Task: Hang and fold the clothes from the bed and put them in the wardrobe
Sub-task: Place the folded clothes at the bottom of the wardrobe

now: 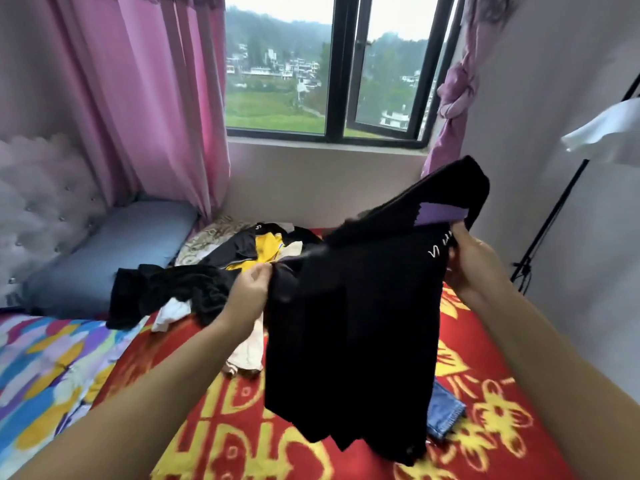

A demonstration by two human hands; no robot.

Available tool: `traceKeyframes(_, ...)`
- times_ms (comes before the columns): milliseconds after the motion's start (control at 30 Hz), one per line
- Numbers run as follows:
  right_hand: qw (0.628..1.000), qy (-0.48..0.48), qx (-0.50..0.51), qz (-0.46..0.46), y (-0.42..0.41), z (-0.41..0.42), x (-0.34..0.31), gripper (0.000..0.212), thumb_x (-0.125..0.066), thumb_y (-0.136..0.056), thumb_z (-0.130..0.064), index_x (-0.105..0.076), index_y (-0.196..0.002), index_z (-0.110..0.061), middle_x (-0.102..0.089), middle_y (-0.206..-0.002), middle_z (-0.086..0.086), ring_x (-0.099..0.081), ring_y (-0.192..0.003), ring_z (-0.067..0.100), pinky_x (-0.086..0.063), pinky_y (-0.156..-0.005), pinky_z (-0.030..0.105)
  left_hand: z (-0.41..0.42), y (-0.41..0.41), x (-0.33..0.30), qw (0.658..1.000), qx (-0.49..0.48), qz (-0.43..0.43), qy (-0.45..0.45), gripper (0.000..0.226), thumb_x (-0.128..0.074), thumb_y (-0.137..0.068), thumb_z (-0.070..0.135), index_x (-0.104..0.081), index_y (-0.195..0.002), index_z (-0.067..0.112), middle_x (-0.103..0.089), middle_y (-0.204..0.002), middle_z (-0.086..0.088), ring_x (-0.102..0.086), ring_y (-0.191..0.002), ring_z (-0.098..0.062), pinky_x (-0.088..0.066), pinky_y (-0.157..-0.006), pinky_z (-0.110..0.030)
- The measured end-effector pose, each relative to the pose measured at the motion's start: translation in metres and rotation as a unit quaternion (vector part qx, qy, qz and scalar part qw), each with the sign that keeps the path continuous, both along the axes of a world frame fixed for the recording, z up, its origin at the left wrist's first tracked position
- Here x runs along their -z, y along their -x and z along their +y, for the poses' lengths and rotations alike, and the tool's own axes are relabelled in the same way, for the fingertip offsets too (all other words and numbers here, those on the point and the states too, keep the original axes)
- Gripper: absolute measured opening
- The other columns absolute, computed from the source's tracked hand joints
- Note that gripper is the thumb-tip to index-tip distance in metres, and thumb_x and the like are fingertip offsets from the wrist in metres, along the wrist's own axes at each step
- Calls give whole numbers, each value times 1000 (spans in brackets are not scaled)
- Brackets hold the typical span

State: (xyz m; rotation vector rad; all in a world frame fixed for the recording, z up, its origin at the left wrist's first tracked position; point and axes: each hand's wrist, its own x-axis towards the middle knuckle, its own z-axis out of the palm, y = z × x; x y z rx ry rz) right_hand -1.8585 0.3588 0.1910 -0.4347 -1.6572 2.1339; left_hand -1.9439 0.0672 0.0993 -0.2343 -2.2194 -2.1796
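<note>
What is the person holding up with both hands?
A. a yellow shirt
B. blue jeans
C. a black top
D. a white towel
C: the left hand and the right hand each pinch an upper edge of the black top, which hangs above the red blanket.

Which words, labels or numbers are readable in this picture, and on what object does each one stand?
None reads fully.
White lettering on the held black garment, near the right hand: only strokes, partly hidden.
White mark on the black and yellow garment: too small.
Large yellow characters on the red blanket: cut off, unreadable.
</note>
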Motion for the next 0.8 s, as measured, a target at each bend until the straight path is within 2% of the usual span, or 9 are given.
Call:
traceKeyframes(200,994,78,-77,19,2,22,18,47,-30,-105,-36,-70,-109,-10,-75,-99,5,-72,-88,13,-57,-65,22,-3,17,-49,966,20,-61,-249,27,-41,-97,6,-67,-92,4,-72,-77,-6,-69,-68,-16,-56,-60,-22)
traceKeyframes(267,996,61,-58,-16,2,23,22,45,-36,-104,-35,-72,-101,-7,-75,-89,6,-73,-80,15,-56,-59,23,-5,11,-64,940,129,-96,-300,24,-54,-82,12,-76,-74,4,-74,-74,-5,-72,-70,-13,-57,-62,-21)
traceKeyframes(333,997,46,-21,-51,5,26,25,38,-43,-102,-35,-68,-95,-7,-75,-76,4,-71,-67,13,-54,-52,22,-6,2,-77,895,281,-113,-328,38,-45,-87,17,-77,-77,-2,-74,-87,-13,-72,-87,-16,-54,-81,-18)
traceKeyframes(400,997,38,-14,-69,10,30,30,36,-45,-101,-35,-67,-98,-8,-74,-77,2,-70,-67,13,-55,-58,23,-6,5,-83,873,258,-171,-376,49,-34,-99,20,-74,-84,-4,-73,-92,-15,-71,-87,-23,-55,-82,-23)
traceKeyframes(500,996,21,-45,-79,14,27,32,38,-40,-102,-38,-65,-109,-10,-67,-82,5,-62,-75,16,-49,-68,28,-14,20,-80,953,48,-126,-272,26,-46,-100,18,-63,-82,10,-65,-77,-3,-65,-66,-10,-56,-71,-24)
traceKeyframes(600,994,-54,-76,-60,15,7,16,36,-41,-101,-41,-61,-84,-17,-48,-54,-5,-49,-48,8,-43,-49,22,-23,26,-70,981,-41,-110,-152,22,-46,-99,12,-57,-80,12,-58,-71,-3,-59,-53,-5,-48,-61,-25)
traceKeyframes(667,990,-69,-123,-4,13,-13,-8,39,-39,-102,-40,-60,-80,-16,-51,-50,-5,-52,-44,6,-48,-46,24,-25,26,-64,990,-120,-65,-30,13,-48,-99,16,-56,-89,15,-54,-78,0,-56,-63,-8,-39,-58,-22)
traceKeyframes(733,980,-77,-170,68,12,-30,-42,43,-38,-102,-35,-62,-79,-8,-57,-52,-2,-59,-47,8,-54,-45,26,-16,18,-65,992,-115,37,35,15,-54,-96,26,-54,-108,17,-57,-92,3,-58,-79,-5,-43,-61,-15)
traceKeyframes(800,969,-121,-187,108,15,-45,-75,44,-39,-102,-31,-64,-78,-4,-60,-55,0,-62,-50,9,-55,-46,26,6,6,-59,991,38,78,103,40,-63,-87,46,-51,-117,23,-60,-97,9,-60,-80,5,-47,-67,-10)
